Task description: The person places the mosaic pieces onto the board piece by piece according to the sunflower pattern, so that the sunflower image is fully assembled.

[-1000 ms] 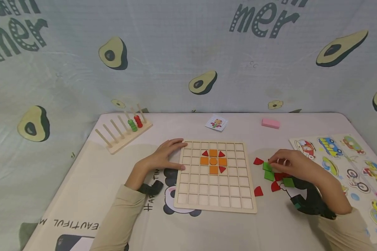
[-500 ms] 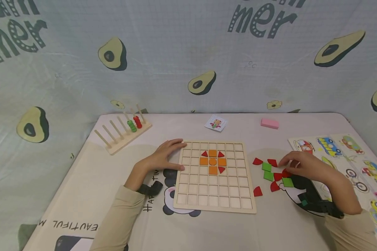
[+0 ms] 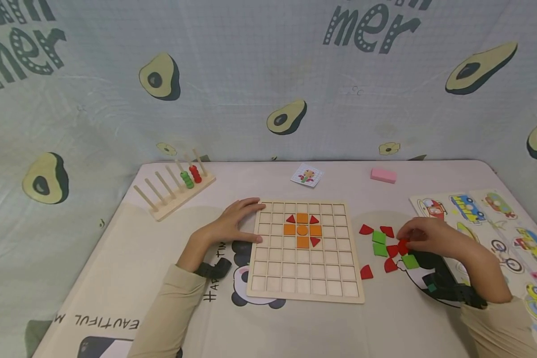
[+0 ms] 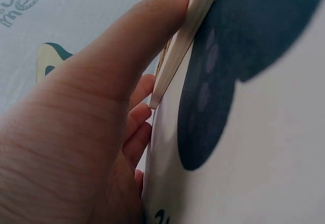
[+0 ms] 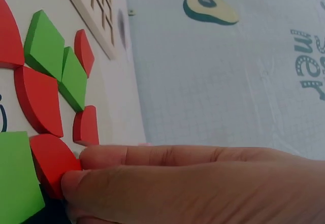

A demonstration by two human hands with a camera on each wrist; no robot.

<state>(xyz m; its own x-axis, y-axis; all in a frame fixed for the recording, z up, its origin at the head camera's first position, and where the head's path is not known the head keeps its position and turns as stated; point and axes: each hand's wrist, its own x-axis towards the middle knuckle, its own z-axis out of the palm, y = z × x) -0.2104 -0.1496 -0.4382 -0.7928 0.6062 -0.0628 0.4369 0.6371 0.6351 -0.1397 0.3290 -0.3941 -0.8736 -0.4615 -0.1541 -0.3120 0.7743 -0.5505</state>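
Presently: one grid board (image 3: 303, 271) at the left hand (image 3: 227, 222), one red piece (image 5: 51, 159) in the right hand (image 3: 436, 237).

Board flat on the tabletop (image 3: 130, 268), between the two hands, which are well apart; left hand spread, thumb and fingers touching the board's left edge near its far corner; right hand pinching the red piece between thumb and finger, right of the board; loose between board and right hand, green squares (image 3: 379, 249) and further red quarters (image 3: 366, 229), one green square just beside the pinched piece; set in the board, four orange squares (image 3: 315, 230) about an orange disc (image 3: 302, 230), with three red triangles (image 3: 314, 220) at the diagonals; beyond the board, a card (image 3: 306, 175) and a pink block (image 3: 383, 175); far left, a peg rack (image 3: 188, 195) with green and red beads.
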